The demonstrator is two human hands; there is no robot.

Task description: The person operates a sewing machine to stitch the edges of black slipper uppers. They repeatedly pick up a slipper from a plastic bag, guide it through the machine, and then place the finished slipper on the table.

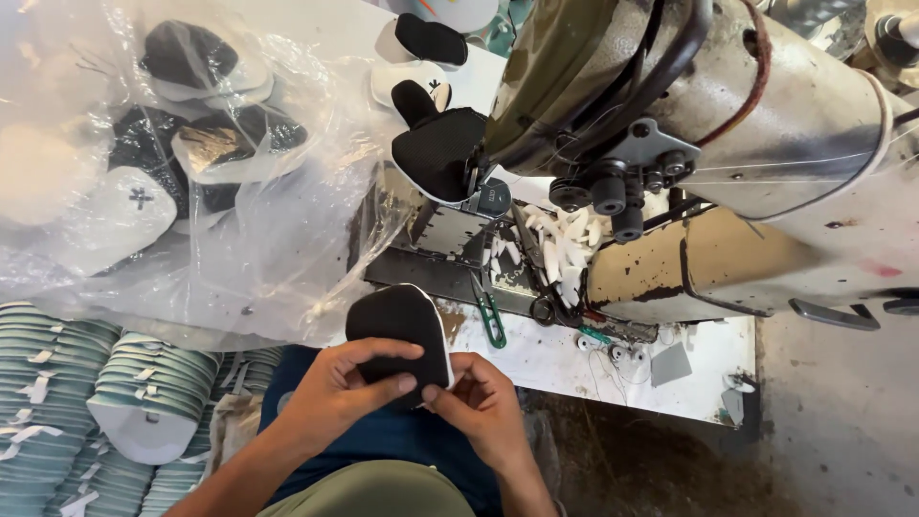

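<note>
Black pad [397,330] with a white edge sits near centre, held over the lap, just near of the sewing machine [728,124] bed. Left hand [335,388]: fingers curled over the pad's near end, thumb pressed onto its black face. Right hand [483,402]: thumb and forefinger pinching the pad's near right edge. Hands almost touching each other.

Second black piece [436,148] lies under the machine head, far of the held pad. Green-handled snips [490,321] rest on the bench just right of the pad. White scraps [565,244] heaped on the machine bed. Clear bag [191,163] of similar pieces at far left. Stacked teal soles [96,402] at near left.
</note>
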